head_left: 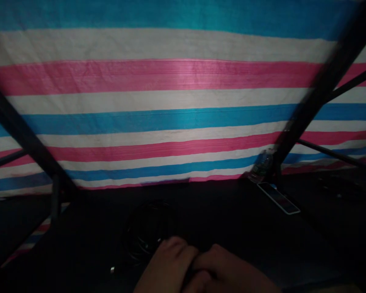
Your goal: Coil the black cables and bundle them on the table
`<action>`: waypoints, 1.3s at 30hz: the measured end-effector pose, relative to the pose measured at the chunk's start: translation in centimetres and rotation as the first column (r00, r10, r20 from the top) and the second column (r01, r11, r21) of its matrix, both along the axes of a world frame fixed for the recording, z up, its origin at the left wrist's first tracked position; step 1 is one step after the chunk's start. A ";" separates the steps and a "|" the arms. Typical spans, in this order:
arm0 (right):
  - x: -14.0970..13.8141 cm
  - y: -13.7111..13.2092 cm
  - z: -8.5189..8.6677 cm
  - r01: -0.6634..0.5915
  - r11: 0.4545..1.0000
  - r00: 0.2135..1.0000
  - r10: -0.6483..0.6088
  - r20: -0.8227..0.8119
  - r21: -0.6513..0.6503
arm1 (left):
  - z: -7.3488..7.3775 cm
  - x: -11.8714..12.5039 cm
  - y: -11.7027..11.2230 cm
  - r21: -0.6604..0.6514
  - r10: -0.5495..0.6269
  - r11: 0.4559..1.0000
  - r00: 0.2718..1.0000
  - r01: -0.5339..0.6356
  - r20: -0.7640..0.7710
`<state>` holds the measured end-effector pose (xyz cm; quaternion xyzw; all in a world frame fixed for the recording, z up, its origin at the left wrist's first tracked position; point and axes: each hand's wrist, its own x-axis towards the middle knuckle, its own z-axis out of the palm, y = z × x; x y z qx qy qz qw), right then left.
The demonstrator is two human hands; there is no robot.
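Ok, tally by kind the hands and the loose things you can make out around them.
Left hand and right hand: 2
Coiled black cable: 1
Clear bottle: 1
Phone: 1
Total: 5
Uncounted: a dark shape at far right, too dim to identify.

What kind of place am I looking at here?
Probably a makeshift, dimly lit work booth, though I can't be certain: striped sheeting hangs as a backdrop, dark frame bars slant at both sides, and a coiled cable lies on a dark surface.

Two bare hands (174,259) and bare wrists (245,276), dimly lit
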<state>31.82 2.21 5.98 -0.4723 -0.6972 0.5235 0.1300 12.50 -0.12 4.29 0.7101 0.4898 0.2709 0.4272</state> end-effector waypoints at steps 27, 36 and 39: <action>3.6 2.9 0.0 0.033 0.988 0.986 -0.056 0.154 0.148 | -0.1 -4.1 2.8 -0.276 0.250 0.938 0.961 -0.209 0.122; 1.7 3.6 0.1 0.049 0.985 0.996 -0.035 -0.084 0.163 | 0.9 -2.3 3.8 -0.448 0.378 0.876 0.831 -0.178 0.409; 2.9 3.2 -1.5 0.068 0.990 0.969 -0.094 -0.230 -0.121 | 1.6 -4.1 4.9 -0.430 0.534 0.840 0.642 -0.329 0.550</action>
